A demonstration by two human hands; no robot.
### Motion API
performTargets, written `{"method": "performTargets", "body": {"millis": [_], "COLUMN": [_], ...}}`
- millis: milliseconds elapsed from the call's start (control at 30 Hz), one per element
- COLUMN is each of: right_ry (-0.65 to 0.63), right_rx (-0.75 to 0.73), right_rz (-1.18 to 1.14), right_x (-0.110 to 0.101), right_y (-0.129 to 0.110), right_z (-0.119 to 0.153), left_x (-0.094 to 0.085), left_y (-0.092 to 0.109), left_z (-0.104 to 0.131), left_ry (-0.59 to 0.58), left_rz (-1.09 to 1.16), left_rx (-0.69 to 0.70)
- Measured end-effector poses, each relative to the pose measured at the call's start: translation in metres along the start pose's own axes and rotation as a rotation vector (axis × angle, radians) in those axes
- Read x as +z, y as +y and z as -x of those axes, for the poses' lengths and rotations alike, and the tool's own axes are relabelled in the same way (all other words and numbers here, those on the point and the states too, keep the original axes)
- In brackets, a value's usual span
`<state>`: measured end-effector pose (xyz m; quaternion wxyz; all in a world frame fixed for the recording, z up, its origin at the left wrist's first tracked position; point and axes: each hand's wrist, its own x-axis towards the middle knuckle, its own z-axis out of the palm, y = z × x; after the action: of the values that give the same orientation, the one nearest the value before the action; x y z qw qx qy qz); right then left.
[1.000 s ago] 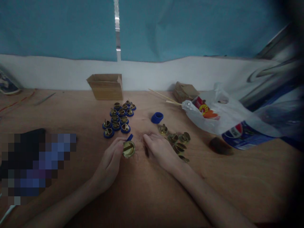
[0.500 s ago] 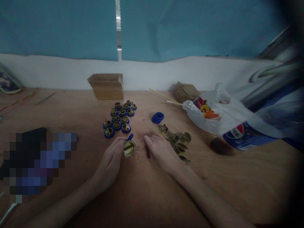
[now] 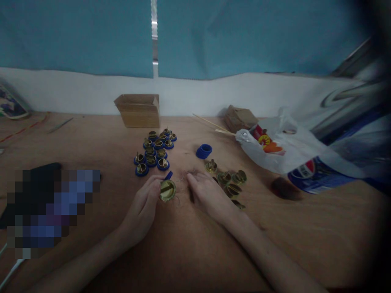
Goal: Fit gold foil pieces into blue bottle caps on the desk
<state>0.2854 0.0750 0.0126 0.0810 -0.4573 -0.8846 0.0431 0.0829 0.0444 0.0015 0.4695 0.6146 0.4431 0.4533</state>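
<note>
My left hand [image 3: 145, 209] grips a round brass piece [image 3: 168, 190] with a slotted face; a bit of blue ring [image 3: 168, 175] shows behind it. To the right, my right hand [image 3: 206, 193] has its fingers curled together low over the table, beside thin curved strands [image 3: 181, 177]; what its fingertips hold, if anything, is hidden. Several brass pieces with blue rings [image 3: 141, 169] are grouped beyond my left hand. A stack of blue rings [image 3: 203, 151] stands beyond my right hand, and brass pieces without blue rings [image 3: 233, 190] lie just right of it.
An open cardboard box [image 3: 140, 116] stands by the wall, with a smaller brown box [image 3: 240, 118] to its right. A plastic bag [image 3: 259, 152] and a Pepsi bottle [image 3: 305, 175] lie at the right. A dark, pixelated object [image 3: 33, 187] lies at the left.
The view has shifted very slightly. Both hands keep nearly the same place and pose, the brass piece still in my left hand.
</note>
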Motion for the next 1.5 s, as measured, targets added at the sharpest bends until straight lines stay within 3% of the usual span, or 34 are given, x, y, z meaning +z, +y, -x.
{"method": "performTargets", "body": {"millis": [300, 667, 1000, 1233, 1500], "right_ry": [-0.053, -0.019, 0.008, 0.038, 0.065], "right_rx": [-0.037, 0.066, 0.009, 0.069, 0.071], "right_rz": [-0.038, 0.002, -0.12, -0.144, -0.219], "right_x": [0.001, -0.004, 0.014, 0.005, 0.0], "right_y": [-0.006, 0.0, 0.002, 0.012, 0.006], "right_z": [0.003, 0.002, 0.004, 0.003, 0.004], "left_x": [-0.001, -0.001, -0.001, 0.0, -0.001], "left_y": [0.004, 0.004, 0.002, 0.004, 0.005], "left_z": [0.0, 0.001, 0.0, 0.0, 0.0], "left_ry": [0.027, -0.002, 0.03, -0.013, 0.008], "left_rz": [-0.044, -0.024, -0.052, -0.038, -0.056], "left_rx": [0.046, 0.051, 0.048, 0.044, 0.062]}}
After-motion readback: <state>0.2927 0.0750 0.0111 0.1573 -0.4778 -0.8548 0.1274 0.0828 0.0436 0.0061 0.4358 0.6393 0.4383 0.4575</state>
